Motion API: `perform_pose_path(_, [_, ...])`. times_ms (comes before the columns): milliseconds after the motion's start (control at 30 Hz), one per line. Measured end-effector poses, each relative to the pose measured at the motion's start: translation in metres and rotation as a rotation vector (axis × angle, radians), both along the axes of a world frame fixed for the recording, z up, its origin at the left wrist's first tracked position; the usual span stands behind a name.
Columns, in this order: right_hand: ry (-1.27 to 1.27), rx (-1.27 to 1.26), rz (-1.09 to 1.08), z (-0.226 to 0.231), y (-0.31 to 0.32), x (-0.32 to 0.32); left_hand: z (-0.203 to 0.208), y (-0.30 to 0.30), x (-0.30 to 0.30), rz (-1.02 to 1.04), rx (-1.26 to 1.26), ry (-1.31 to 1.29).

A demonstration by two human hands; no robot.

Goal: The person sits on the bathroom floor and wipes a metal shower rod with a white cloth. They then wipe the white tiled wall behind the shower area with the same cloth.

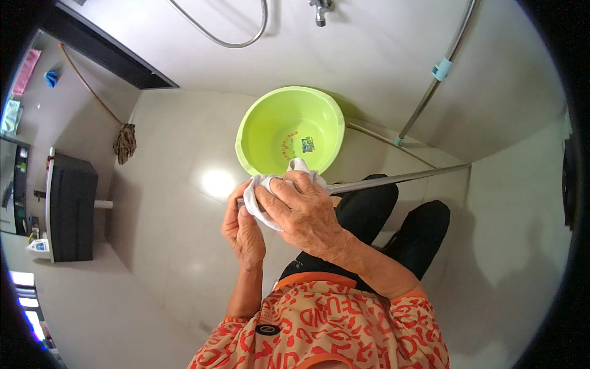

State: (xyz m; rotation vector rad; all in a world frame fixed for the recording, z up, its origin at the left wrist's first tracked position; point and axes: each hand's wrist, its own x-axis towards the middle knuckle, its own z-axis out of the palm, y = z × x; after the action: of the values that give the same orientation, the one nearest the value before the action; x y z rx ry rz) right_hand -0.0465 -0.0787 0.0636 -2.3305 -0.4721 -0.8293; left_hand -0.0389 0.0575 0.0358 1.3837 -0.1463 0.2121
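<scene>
A white cloth is wrapped around one end of a silver metal pole, above the near rim of a green basin. My right hand is closed over the cloth, clasping it against the pole. Beside it, my left hand pinches the pole's end and the cloth's edge between thumb and fingers. From there the pole slants off to the right, past my knees, toward the wall corner. The cloth and fingers hide part of the pole.
Against the right wall leans another metal pole with a light blue collar. A tap and a shower hose are on the far wall. At left are a mop, a dark cabinet and a white bottle.
</scene>
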Motion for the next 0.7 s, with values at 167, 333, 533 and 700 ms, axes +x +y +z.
perform_pose_path(167, [0.052, -0.07, -0.032, -0.01, -0.021, -0.005, 0.0, 0.002, 0.0, 0.009, 0.018, -0.06])
perform_pose_path(333, [0.114, -0.134, -0.113, -0.031, -0.061, -0.012, 0.002, 0.006, 0.003, -0.016, 0.044, -0.049])
perform_pose_path(533, [0.364, -0.136, -0.251, -0.077, -0.125, -0.03, 0.005, 0.004, 0.004, -0.055, 0.01, -0.012])
perform_pose_path(700, [0.484, -0.11, -0.318, -0.09, -0.152, -0.035, -0.003, -0.002, 0.003, -0.085, -0.085, 0.012])
